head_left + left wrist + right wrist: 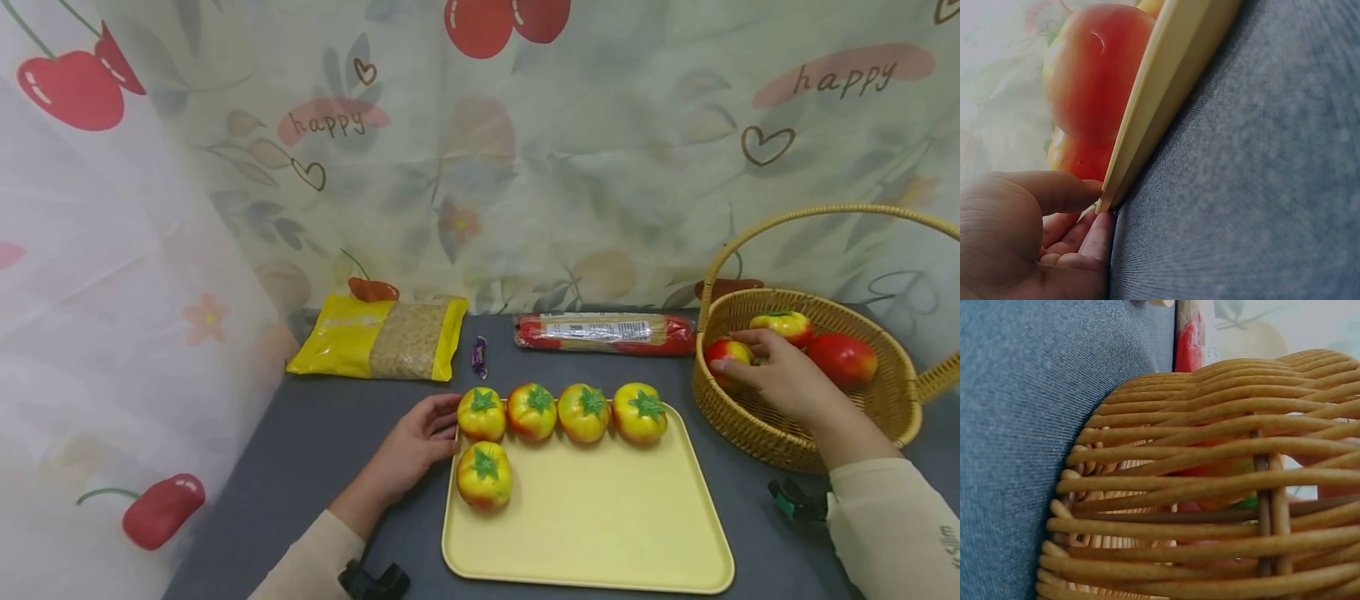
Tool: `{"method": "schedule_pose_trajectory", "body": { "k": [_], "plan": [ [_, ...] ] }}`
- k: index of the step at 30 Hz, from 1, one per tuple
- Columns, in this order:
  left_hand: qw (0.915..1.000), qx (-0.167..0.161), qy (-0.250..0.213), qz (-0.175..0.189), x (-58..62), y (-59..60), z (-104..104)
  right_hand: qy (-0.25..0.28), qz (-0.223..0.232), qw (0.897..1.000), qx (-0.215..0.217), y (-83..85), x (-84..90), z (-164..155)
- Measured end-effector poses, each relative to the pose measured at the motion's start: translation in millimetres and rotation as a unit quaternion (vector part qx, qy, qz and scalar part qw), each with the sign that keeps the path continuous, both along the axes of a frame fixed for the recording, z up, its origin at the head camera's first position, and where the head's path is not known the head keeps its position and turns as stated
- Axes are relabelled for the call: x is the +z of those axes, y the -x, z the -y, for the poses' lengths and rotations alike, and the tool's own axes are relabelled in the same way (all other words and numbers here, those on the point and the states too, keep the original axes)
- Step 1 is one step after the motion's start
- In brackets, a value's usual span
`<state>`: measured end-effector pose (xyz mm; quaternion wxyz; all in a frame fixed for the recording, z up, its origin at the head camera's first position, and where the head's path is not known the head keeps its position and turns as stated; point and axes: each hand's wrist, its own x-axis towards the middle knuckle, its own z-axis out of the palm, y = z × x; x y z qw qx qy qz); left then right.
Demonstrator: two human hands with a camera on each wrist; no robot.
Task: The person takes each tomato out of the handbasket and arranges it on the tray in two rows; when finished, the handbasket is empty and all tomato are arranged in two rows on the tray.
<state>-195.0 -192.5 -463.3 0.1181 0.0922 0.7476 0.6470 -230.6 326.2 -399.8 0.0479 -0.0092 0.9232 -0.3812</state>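
Observation:
A yellow tray (600,575) lies on the grey table and carries several red-yellow toy tomatoes (532,411), most in a back row and one (484,476) in front at the left. My left hand (438,429) is at the tray's left edge. In the left wrist view the thumb (1054,190) lies on the tray rim (1160,94) with fingers beneath, beside a tomato (1094,69). My right hand (738,358) reaches into the wicker basket (757,450), with fingers curled over a tomato (723,350). Two more tomatoes (843,358) lie in the basket.
Along the back lie a yellow bag of grain (378,337), a small purple candy (479,357) and a long red packet (603,332). A cherry-print cloth closes off the back and left. The basket wall (1210,456) fills the right wrist view.

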Motion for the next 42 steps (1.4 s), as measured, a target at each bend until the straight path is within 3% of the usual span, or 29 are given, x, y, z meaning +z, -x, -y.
{"method": "schedule_pose_trajectory", "body": {
  "k": [9, 18, 24, 31, 42],
  "plan": [
    [1.0000, 0.001, 0.002, 0.002, -0.5, 0.8, 0.2, 0.000, -0.013, 1.000, 0.016, -0.4, 1.8, 3.7],
    [1.0000, 0.003, 0.009, 0.000, -1.3, 0.6, 1.0, 0.017, -0.014, 1.000, -0.023, -5.8, 5.4, 8.4],
    [0.9999, 0.005, 0.012, -0.001, -3.8, 1.5, 1.2, 0.027, -0.039, 0.999, -0.013, -6.9, 4.8, 13.2],
    [0.9999, 0.002, 0.011, 0.002, -6.0, 1.8, 1.4, 0.044, -0.044, 0.997, -0.037, -10.6, 5.7, 15.3],
    [1.0000, -0.001, 0.008, -0.001, -4.9, 1.9, 2.4, 0.069, -0.065, 0.995, -0.021, -17.0, 18.8, 16.6]
  ]
}}
